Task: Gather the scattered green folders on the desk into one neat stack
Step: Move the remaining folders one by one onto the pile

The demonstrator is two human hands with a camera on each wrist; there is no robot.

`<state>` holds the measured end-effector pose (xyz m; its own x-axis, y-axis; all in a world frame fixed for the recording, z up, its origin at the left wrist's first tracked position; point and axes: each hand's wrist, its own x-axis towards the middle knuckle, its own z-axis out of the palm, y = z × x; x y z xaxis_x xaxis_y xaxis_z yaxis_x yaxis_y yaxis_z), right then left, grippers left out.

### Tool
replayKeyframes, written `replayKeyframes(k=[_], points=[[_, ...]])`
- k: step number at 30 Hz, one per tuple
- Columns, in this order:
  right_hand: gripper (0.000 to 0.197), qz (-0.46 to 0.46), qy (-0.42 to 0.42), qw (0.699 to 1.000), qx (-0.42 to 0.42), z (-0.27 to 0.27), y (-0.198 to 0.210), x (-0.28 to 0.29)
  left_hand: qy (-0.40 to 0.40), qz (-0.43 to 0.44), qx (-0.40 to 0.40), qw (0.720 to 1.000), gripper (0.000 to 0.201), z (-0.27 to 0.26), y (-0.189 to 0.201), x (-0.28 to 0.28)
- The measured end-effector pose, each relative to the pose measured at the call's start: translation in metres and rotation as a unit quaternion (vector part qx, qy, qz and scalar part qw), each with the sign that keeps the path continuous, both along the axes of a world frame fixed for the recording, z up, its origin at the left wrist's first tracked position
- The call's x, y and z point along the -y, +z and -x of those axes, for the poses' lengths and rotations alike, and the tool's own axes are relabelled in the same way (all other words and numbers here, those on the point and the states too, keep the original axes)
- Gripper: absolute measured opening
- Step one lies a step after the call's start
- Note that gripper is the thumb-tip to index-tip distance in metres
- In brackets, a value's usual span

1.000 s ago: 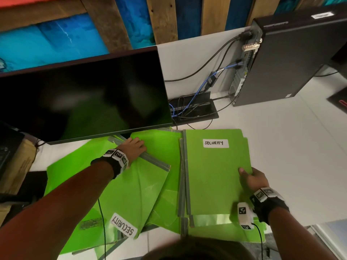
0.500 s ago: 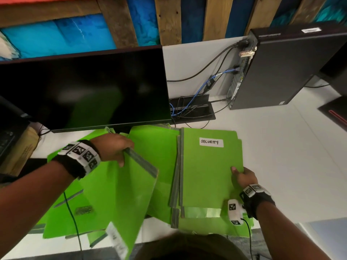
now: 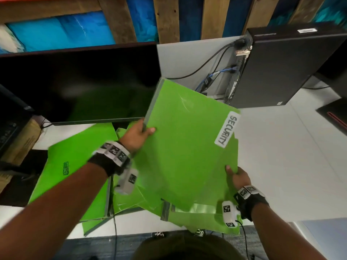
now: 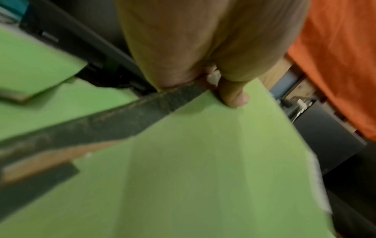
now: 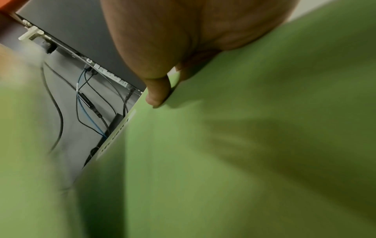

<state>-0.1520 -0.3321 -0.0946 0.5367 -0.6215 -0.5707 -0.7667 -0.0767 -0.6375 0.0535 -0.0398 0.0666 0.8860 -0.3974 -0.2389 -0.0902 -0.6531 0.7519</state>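
White desk surface (image 3: 281, 166) runs under a wall of painted planks, with one dark monitor (image 3: 75, 81) at the back left and one black computer case (image 3: 291, 68) at the back right, cables trailing between them.

Largest of the task's things is the lifted folder (image 3: 187, 147), a green one tilted up off the desk and carrying a white label (image 3: 227, 131) that reads SECURITY. It hangs above the right-hand pile (image 3: 206, 220), where at least two green folders lie overlapped near the front edge. One more green folder (image 3: 71, 166) lies flat to the left, partly under the left forearm, and others peek out beneath; at least four show in all, though the overlap hides an exact count.

Both hands are at work. The left hand (image 3: 136, 136) pinches the lifted folder's grey spine edge, thumb on top. The right hand (image 3: 237, 177) holds its lower right edge, thumb pressed on the face and fingers underneath.

Judged from this, the step in hand is carrying one folder over to the pile. The next move seems to call for levelling it, squaring its spine with those below and lowering it flat.
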Motion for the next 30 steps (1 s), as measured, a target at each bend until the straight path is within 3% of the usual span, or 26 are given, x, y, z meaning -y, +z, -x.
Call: replayKeyframes(k=[2,4,8,15,18,23,26,30], points=[[0.045,-0.013,0.001,1.0,0.007,0.001,0.0,0.001,0.039,-0.01,-0.016,0.999,0.024,0.021,-0.029,0.023],[0.044,-0.021,-0.002,1.0,0.013,0.002,0.003,0.001,0.07,-0.026,-0.047,0.996,0.034,0.036,-0.058,0.038],[0.06,-0.019,-0.018,1.0,0.006,0.001,0.008,0.001,0.122,-0.08,-0.093,0.985,0.043,0.046,-0.098,0.057],[0.067,-0.029,-0.029,0.999,0.009,-0.003,0.009,0.001,0.123,-0.103,-0.045,0.986,0.064,0.061,-0.126,0.083],[0.06,-0.016,-0.025,1.0,0.003,-0.003,0.005,0.0,0.115,-0.137,-0.019,0.984,0.061,0.07,-0.132,0.09],[0.045,-0.014,-0.046,0.999,0.023,-0.001,0.005,0.008,0.05,-0.116,0.029,0.992,0.034,0.063,-0.135,0.069],[0.04,-0.018,-0.091,0.994,0.054,0.005,0.009,0.022,0.013,-0.198,0.053,0.979,0.051,0.04,-0.142,0.024],[0.044,-0.01,-0.131,0.99,0.049,0.018,0.009,0.046,-0.115,-0.35,0.054,0.928,0.069,0.027,-0.145,-0.021]])
